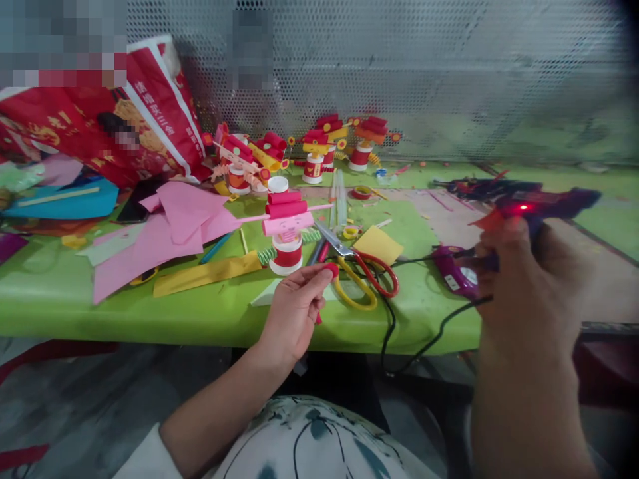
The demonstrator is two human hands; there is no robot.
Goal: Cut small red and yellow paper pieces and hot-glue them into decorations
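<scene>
My left hand (pixel 299 303) pinches a small red paper disc (pixel 332 270) between thumb and fingertips, near the table's front edge. Held up at the right, my right hand (pixel 529 273) is closed around a dark glue gun (pixel 542 206) with a glowing red light; motion blurs it. Just beyond my left hand stands a paper figure (pixel 287 226) with pink and red rolls, a white-and-red spool body and green coiled arms. Scissors (pixel 367 276) with red and yellow handles lie right beside my left hand, blades partly open.
Several similar figures (pixel 314 156) stand along the perforated metal panel (pixel 319 53). Pink paper sheets (pixel 170 226), a yellow strip (pixel 210 273) and a red bag (pixel 150 106) occupy the left. A black cord (pixel 439 332) hangs over the edge near a purple device (pixel 456 273).
</scene>
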